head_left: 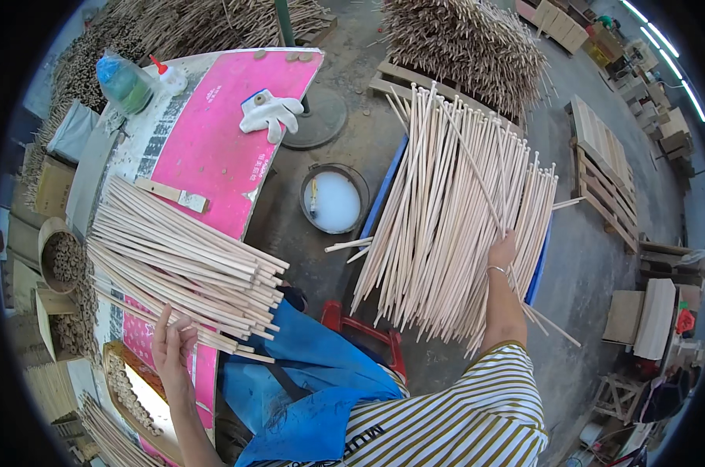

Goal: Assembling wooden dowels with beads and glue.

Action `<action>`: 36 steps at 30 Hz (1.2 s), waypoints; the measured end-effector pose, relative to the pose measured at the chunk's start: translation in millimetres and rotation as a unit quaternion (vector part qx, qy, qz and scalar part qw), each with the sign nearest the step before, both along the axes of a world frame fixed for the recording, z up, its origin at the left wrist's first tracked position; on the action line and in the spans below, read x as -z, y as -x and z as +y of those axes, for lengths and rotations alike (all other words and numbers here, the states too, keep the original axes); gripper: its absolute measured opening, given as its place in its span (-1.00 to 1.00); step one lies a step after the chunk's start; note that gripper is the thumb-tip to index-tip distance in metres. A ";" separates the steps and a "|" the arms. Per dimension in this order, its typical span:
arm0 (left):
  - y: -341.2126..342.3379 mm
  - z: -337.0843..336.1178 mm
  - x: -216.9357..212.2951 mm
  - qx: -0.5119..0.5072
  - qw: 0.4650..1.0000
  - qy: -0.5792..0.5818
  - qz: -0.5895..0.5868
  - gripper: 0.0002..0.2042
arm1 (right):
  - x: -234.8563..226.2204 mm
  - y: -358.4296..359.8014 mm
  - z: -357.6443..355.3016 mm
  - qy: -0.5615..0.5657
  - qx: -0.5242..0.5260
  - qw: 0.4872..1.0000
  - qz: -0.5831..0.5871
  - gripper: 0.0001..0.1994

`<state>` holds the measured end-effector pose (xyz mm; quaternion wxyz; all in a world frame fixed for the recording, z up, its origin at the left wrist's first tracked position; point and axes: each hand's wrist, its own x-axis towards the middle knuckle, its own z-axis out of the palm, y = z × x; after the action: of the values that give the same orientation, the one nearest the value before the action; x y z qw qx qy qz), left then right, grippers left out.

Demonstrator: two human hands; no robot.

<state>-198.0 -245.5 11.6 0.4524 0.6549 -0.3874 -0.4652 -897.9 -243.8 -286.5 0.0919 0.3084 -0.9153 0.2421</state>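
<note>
The right hand (502, 253) seems to be pinching one long stick (474, 170), which lies slanted on top of a big pile of sticks (422, 233) in a blue holder (385, 188). I think the step now is picking a stick from the pile. I'd say the next move needs a tight hold and a gentle lift, so the other sticks don't get pulled along. The left hand (173, 348) has its fingers spread, right by a bunch of sticks (181, 253) on the table; I can't tell if it touches them. The table (204, 163) has a bright pink top, with a white glove (270, 117) and a bottle with a red tip (172, 79) on it. On the gray floor (578, 272), between the table and the pile, sits a bucket (362, 187) with white stuff inside. A red stool (397, 354) is near the person's legs. Farther back, more sticks (461, 43) are heaped up, a wooden pallet (608, 152) stands on the right, and long lights (663, 54) shine.
</note>
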 end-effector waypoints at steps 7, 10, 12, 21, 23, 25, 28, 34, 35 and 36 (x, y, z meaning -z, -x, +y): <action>19.0 18.4 -2.0 0.000 0.999 -0.021 -0.027 -0.56 | 3.0 -16.6 9.9 0.004 -0.092 0.996 -0.018 -0.76; 26.5 21.6 -1.9 -0.014 1.000 -0.027 -0.004 -0.56 | -24.9 -38.6 10.1 0.022 -0.118 0.983 -0.141 -0.75; 26.0 26.4 -0.2 -0.005 1.000 -0.021 0.020 -0.56 | -44.3 -52.6 -1.9 0.007 -0.097 0.943 -0.318 -0.63; 28.8 75.3 9.4 -0.014 0.999 -0.023 0.044 -0.57 | -168.9 -227.9 -86.2 0.216 -0.384 0.850 -0.289 -0.73; 36.2 97.2 21.0 -0.003 0.997 -0.039 0.066 -0.59 | -205.2 -308.1 -98.1 0.212 -0.533 0.756 -0.315 -0.77; 45.6 110.4 28.3 0.020 0.996 -0.037 0.081 -0.60 | -241.5 -375.2 -104.0 0.172 -0.649 0.677 -0.300 -0.79; 44.3 125.4 29.8 0.026 0.995 -0.026 0.088 -0.61 | -265.7 -451.4 -121.1 0.142 -0.711 0.655 -0.213 -0.80; 5.4 152.3 17.3 -0.015 0.996 0.046 0.081 -0.60 | -229.5 -514.3 -163.0 0.023 -0.734 0.678 0.048 -0.74; -4.0 155.9 10.3 -0.029 0.996 0.048 0.072 -0.60 | -230.2 -515.2 -167.1 0.002 -0.727 0.683 0.063 -0.78; -13.9 160.6 3.6 -0.044 0.996 0.049 0.065 -0.60 | -232.1 -516.3 -166.9 -0.019 -0.720 0.689 0.080 -0.82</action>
<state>-184.1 -84.9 8.0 0.5282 0.6165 -0.3508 -0.4667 -381.6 -410.8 -54.5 -0.0438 0.8929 -0.4054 0.1911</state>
